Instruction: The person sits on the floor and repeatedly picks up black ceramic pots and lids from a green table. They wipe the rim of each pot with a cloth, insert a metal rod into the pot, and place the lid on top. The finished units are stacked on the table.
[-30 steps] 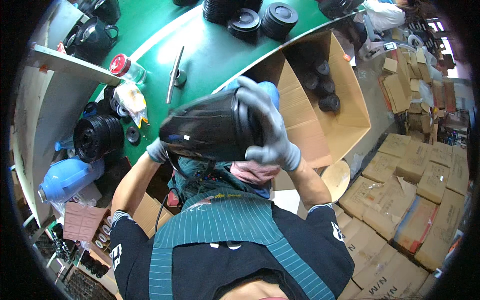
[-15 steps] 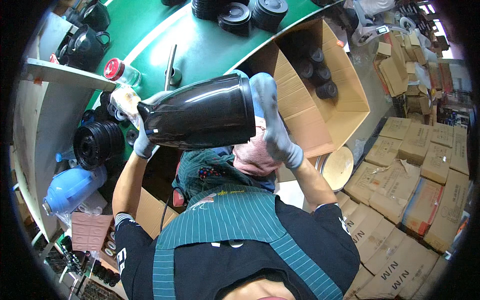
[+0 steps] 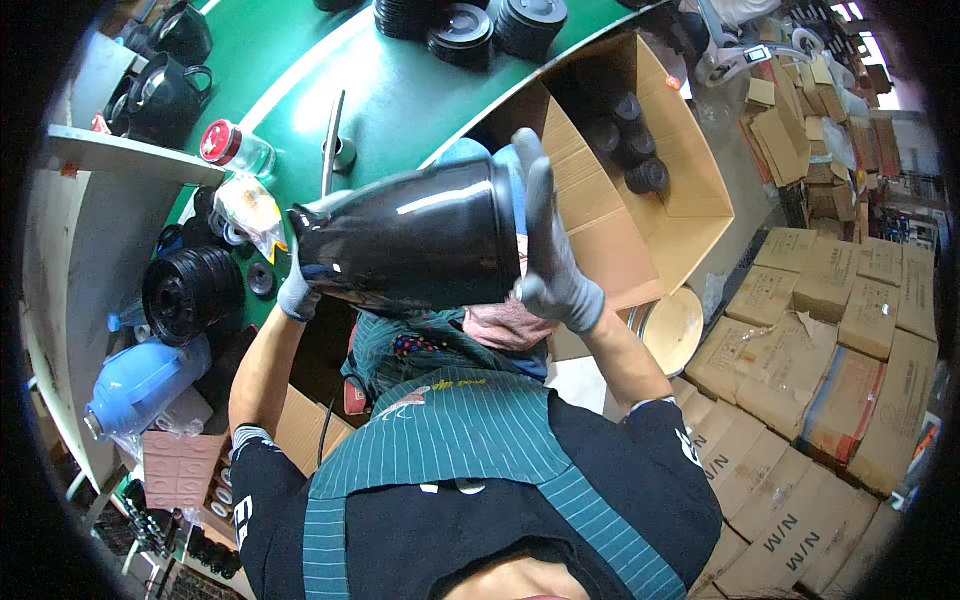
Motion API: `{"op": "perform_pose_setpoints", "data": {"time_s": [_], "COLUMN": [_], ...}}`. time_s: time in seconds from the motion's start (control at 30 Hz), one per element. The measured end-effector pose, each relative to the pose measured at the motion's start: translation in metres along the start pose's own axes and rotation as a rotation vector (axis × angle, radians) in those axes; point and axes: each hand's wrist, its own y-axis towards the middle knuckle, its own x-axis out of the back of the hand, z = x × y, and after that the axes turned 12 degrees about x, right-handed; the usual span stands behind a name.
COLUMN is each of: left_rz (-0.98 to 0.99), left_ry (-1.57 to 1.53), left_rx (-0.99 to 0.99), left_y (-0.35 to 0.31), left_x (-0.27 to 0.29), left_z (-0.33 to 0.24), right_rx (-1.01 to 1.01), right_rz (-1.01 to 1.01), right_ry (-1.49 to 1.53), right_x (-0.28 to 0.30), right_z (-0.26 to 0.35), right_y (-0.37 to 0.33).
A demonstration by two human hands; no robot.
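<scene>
A glossy black jug-like vessel (image 3: 410, 235) lies on its side above my lap, its spout-like end to the left and its wider end to the right. My left hand (image 3: 298, 292), in a grey glove, grips the spout end; some of its fingers are hidden behind the vessel. At the wider end is my gloved right hand (image 3: 550, 255), its palm toward the rim and its fingers stretched out. Below the vessel, a pink cloth (image 3: 508, 328) rests on my lap over the dark green striped apron (image 3: 440, 430).
A green table (image 3: 420, 100) holds stacked black lids (image 3: 530, 22), a red-lidded jar (image 3: 238, 148) and an upright metal rod (image 3: 333, 140). An open carton (image 3: 690, 215) with black round parts stands at the right, beside a round stool (image 3: 672, 335). Sealed cartons (image 3: 810, 290) lie farther right.
The vessel has tilted a little and shifted slightly right at its spout end. My right hand has turned, its fingers spreading and tipping left at the wider end.
</scene>
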Motion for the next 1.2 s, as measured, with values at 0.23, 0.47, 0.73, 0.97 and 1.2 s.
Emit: {"op": "perform_pose_setpoints", "data": {"time_s": [0.23, 0.47, 0.73, 0.97, 1.2], "left_rz": [-0.065, -0.142, 0.022, -1.088, -0.486], "left_ry": [0.104, 1.240, 1.069, 1.510, 0.965], "left_rx": [-0.039, -0.513, -0.400, -0.168, -0.127], "left_y": [-0.001, 0.013, 0.007, 0.098, 0.112], "left_x": [-0.049, -0.099, -0.129, 0.024, -0.012], "left_z": [-0.049, -0.094, -0.020, 0.031, -0.013], "right_rx": [-0.317, -0.903, -0.691, -0.242, -0.480], "right_rz": [-0.194, -0.598, -0.120, 0.491, -0.397], "right_ry": [0.281, 0.602, 0.256, -0.169, 0.500], "right_x": [-0.009, -0.010, 0.091, 0.007, 0.000], "right_z": [0.030, -0.011, 0.011, -0.020, -0.039], "right_y": [-0.009, -0.060, 0.001, -0.020, -0.052]}}
